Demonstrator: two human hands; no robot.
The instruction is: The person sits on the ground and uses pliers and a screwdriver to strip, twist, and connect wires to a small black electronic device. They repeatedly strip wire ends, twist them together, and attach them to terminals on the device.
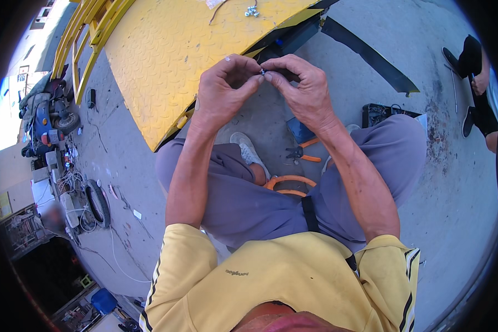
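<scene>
My left hand [224, 88] and my right hand [301, 86] meet in front of me, above my knees. Between their fingertips they pinch one tiny metal part [263, 71], too small to tell its kind. Both hands have thumb and fingers closed on it. I sit low with grey trousers and a yellow shirt. Just beyond the hands lies the edge of a yellow checker-plate ramp [171, 55], where a small pile of metal fasteners [252, 11] rests.
Orange-handled pliers [301, 154] and a curved orange piece [288, 182] lie on the concrete between my feet. A dark box [379, 113] sits to the right. Another person's legs in black shoes [473, 83] stand far right. A scooter [47, 119], a tyre [98, 203] and cables clutter the left.
</scene>
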